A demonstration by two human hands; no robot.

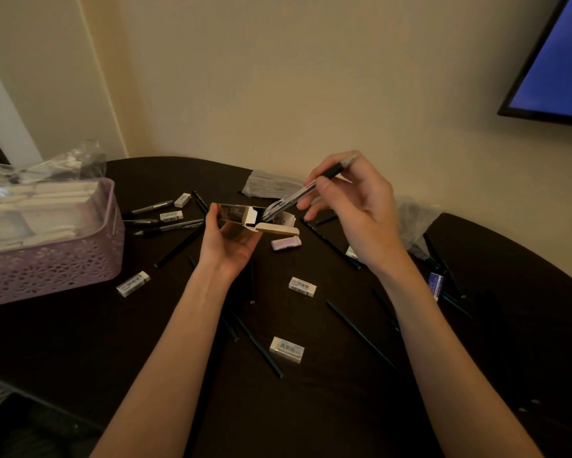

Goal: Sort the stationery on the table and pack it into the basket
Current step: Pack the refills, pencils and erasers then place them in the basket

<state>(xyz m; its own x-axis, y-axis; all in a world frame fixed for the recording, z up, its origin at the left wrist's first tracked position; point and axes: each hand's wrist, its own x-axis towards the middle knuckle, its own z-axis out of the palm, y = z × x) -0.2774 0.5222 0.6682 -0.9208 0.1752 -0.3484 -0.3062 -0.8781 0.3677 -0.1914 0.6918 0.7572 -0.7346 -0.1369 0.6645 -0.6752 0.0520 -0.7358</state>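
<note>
Bare forearms were stretched over the dark counter [79, 342], a pen box held between the hands.

An open-flapped pen box [241, 215] was gripped by the left hand [227, 244], fingers curled round it. A clear pen [311, 190] was pinched in the right hand [354, 206], its lower end at the box mouth. Erasers [286, 349] and black pencils [360, 333] lay scattered near the box; the purple basket [50, 262] stood left of it, holding white packets.
</note>
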